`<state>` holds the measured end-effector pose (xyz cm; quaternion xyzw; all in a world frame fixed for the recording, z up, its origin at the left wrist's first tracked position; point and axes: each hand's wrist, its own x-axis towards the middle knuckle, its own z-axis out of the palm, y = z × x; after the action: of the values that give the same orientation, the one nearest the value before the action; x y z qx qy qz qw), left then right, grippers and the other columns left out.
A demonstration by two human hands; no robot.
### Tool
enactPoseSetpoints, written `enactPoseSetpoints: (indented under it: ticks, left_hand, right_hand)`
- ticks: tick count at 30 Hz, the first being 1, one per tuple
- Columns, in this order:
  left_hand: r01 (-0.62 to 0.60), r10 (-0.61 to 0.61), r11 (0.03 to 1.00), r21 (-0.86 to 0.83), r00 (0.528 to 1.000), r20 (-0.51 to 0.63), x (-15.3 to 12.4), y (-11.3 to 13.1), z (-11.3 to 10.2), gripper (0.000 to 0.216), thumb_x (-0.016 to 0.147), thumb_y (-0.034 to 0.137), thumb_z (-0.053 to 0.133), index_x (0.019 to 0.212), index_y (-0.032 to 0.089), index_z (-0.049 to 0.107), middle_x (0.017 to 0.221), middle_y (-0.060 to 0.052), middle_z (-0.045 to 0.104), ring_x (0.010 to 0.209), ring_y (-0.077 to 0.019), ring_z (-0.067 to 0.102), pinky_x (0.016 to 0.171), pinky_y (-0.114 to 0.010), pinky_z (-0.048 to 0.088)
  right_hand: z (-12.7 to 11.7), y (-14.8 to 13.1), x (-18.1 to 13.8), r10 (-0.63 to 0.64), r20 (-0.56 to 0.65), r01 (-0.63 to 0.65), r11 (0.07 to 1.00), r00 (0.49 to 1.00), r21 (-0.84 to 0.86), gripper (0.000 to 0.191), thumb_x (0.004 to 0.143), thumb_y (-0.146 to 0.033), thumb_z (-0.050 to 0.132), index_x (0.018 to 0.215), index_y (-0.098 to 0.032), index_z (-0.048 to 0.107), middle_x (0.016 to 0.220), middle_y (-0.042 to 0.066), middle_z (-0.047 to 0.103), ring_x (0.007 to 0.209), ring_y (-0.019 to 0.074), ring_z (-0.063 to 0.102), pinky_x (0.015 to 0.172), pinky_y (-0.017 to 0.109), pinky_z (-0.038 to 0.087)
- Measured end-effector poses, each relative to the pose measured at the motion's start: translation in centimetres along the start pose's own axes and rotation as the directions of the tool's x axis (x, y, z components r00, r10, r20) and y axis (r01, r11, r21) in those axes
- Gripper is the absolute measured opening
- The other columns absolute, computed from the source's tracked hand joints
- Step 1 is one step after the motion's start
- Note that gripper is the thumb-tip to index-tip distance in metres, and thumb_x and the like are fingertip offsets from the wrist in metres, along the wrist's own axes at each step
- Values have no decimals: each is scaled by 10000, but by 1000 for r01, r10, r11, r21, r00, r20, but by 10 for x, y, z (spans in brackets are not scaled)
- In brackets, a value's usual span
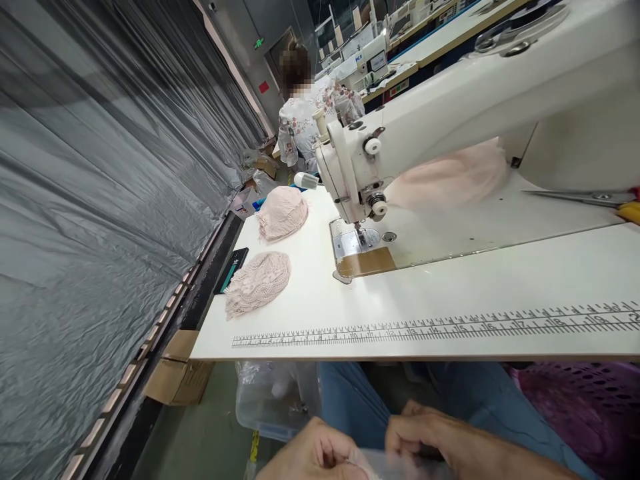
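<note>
A grey plastic sheet (100, 167) hangs in folds down the whole left side of the frame. At its foot, lower left, a brown cardboard box (177, 370) sits on the floor beside the corner of the white worktable (450, 293), which has a printed ruler scale (430, 327) along its near edge. On the table's left part lie two pale pink lace caps: the nearer cap (257, 281) flat and crumpled by a dark phone (233, 267) at the table's edge, the farther cap (283, 212) domed, higher up. In the upper middle, a person in a floral top (305, 113) works at another station, back turned.

At the bottom centre, below the table edge and over blue-jeaned legs, the left hand (315, 457) and right hand (440, 443) meet around a thin, clear, filmy piece of plastic (380, 463). It looks glossy and nearly see-through, blurred, stretched between them. The left hand's fingers curl closed on its left end; the right hand's fingertips are pressed together, pinching its right end.

Right of centre stands the white industrial sewing machine (450, 100), with a blurred pink fabric bundle (450, 177) behind its needle head. Silver scissors with yellow handles (595, 199) lie at the right edge, and a purple perforated basket (585, 407) fills the lower right corner.
</note>
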<state>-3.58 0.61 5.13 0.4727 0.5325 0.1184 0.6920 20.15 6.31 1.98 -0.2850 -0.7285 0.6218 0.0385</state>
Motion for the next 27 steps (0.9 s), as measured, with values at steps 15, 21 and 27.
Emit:
enactPoseSetpoints:
  ticks: [15, 21, 27]
  left_hand:
    - [104, -102, 994, 15, 990, -102, 12, 9, 16, 392, 641, 485, 845, 862, 164, 797, 850, -42, 734, 725, -139, 605, 637, -193, 411]
    - [73, -71, 995, 73, 997, -27, 19, 4, 10, 364, 667, 485, 818, 843, 167, 802, 802, -44, 749, 695, -146, 633, 654, -204, 455]
    - [123, -119, 991, 45, 990, -76, 13, 6, 7, 279, 637, 413, 837, 745, 161, 787, 687, -3, 683, 601, -82, 518, 581, -166, 377]
  right_hand:
    - [1, 21, -5, -30, -34, 31, 999, 999, 42, 282, 878, -434, 497, 777, -214, 643, 832, 25, 578, 873, 239, 572, 785, 347, 426]
    - [-16, 22, -18, 82, 5, -82, 994, 997, 72, 124, 729, -316, 701, 811, -227, 674, 891, 12, 590, 917, 240, 576, 804, 332, 425]
    - [-9, 28, -17, -36, -19, 37, 996, 999, 78, 219, 746, -406, 736, 683, -211, 657, 789, -7, 583, 847, 210, 570, 740, 307, 402]
